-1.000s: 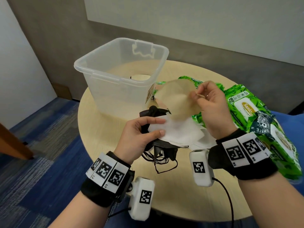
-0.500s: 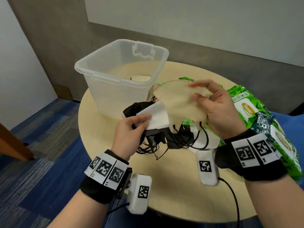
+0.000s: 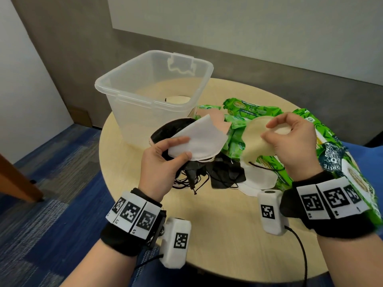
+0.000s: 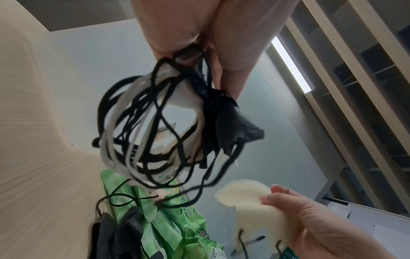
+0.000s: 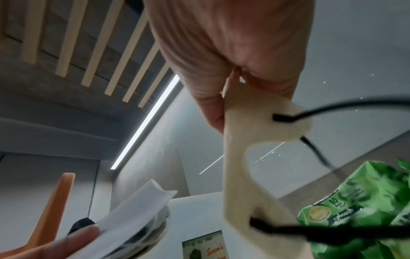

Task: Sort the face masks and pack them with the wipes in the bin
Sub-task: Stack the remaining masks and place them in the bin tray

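— Which way does the cream mask (image 3: 261,141) lie?

— Long axis runs from the table's (image 3: 223,241) near edge up toward its far right edge, black ear loop hanging low. The right hand (image 3: 294,150) pinches its upper edge between thumb and curled fingers, above the green wipes packs (image 3: 244,121).

— And the left hand (image 3: 161,162)?

— Thumb pressed onto a white mask (image 3: 199,139) atop a bunch of masks whose tangled loops (image 4: 155,126) dangle. Its point aims at the clear bin (image 3: 153,94) by the far left edge.
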Demonstrator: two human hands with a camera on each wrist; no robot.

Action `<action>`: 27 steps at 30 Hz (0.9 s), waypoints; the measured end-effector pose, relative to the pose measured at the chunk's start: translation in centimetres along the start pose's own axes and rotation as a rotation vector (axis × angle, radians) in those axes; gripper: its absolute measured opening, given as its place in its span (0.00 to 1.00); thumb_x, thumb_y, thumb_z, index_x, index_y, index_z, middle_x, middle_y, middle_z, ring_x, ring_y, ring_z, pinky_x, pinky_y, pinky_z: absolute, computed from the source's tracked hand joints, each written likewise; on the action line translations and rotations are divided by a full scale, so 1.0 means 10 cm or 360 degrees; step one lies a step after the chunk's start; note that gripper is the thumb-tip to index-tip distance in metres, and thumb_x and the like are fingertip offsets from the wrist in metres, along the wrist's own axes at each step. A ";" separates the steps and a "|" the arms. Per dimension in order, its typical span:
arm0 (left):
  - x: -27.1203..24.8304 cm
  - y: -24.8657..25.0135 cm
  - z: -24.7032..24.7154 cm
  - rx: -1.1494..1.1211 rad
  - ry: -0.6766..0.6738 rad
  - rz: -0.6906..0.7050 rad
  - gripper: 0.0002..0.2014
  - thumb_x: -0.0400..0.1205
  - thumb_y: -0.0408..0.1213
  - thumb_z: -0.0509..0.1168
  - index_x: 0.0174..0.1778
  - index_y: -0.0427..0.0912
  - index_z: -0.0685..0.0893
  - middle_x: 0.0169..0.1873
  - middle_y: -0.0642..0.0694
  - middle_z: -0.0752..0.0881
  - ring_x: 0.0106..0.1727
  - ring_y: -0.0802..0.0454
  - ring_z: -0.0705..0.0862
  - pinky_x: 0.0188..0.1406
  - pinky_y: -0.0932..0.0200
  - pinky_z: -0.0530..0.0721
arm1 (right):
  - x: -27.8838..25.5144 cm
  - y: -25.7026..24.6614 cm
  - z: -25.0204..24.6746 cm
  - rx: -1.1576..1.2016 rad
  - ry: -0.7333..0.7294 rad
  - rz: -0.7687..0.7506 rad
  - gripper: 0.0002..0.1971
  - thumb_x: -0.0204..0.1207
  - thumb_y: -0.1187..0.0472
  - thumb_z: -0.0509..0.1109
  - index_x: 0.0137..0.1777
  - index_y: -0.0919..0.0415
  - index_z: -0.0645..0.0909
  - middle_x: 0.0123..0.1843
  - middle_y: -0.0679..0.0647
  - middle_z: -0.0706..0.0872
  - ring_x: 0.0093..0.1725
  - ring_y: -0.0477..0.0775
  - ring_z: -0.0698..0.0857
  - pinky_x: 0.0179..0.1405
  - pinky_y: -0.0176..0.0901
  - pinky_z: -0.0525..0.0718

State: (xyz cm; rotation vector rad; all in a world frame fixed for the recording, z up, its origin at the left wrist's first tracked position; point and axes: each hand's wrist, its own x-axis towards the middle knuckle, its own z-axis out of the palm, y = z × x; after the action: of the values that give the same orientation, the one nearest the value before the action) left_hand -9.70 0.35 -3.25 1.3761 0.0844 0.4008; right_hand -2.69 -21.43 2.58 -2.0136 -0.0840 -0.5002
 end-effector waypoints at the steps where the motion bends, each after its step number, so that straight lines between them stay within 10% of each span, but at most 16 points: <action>1: 0.00 -0.01 0.00 0.0000 -0.0007 0.0008 0.16 0.72 0.20 0.71 0.47 0.46 0.88 0.49 0.42 0.88 0.51 0.47 0.88 0.44 0.63 0.87 | -0.01 -0.02 0.00 -0.0013 0.0022 -0.0072 0.17 0.63 0.73 0.73 0.29 0.47 0.77 0.36 0.44 0.82 0.42 0.51 0.80 0.48 0.47 0.79; 6: -0.01 -0.01 0.04 0.0019 -0.0024 0.0003 0.17 0.71 0.22 0.72 0.47 0.49 0.87 0.51 0.42 0.88 0.52 0.49 0.88 0.43 0.67 0.86 | -0.17 -0.21 0.15 -0.0104 -0.0144 -0.0682 0.09 0.69 0.72 0.71 0.43 0.58 0.88 0.43 0.52 0.85 0.42 0.37 0.81 0.50 0.24 0.75; 12: -0.01 0.01 0.01 0.0007 -0.0043 -0.0082 0.15 0.73 0.24 0.72 0.49 0.48 0.87 0.50 0.44 0.88 0.50 0.46 0.88 0.42 0.66 0.87 | -0.22 -0.03 0.30 -0.0712 -0.0475 -0.1214 0.29 0.59 0.62 0.73 0.64 0.54 0.82 0.65 0.38 0.76 0.59 0.63 0.79 0.53 0.51 0.66; 21: -0.03 0.03 0.02 -0.0022 -0.0233 -0.0234 0.19 0.69 0.22 0.74 0.55 0.41 0.86 0.49 0.42 0.89 0.48 0.50 0.89 0.47 0.62 0.88 | -0.13 0.05 0.26 -0.0539 -0.0702 -0.1037 0.13 0.66 0.52 0.71 0.50 0.50 0.89 0.56 0.35 0.80 0.60 0.54 0.79 0.56 0.53 0.64; 27: -0.06 0.04 -0.01 -0.0004 -0.0350 -0.0257 0.24 0.65 0.20 0.74 0.53 0.47 0.86 0.50 0.42 0.89 0.46 0.51 0.88 0.47 0.50 0.87 | -0.07 0.07 0.14 -0.0135 -0.0943 -0.0456 0.12 0.62 0.53 0.75 0.47 0.51 0.88 0.53 0.55 0.89 0.61 0.47 0.79 0.64 0.43 0.76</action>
State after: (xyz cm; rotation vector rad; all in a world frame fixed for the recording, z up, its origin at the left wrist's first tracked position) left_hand -10.39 0.33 -3.01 1.3916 0.0140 0.1136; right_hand -2.67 -20.39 1.19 -2.1857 -0.7304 -0.0662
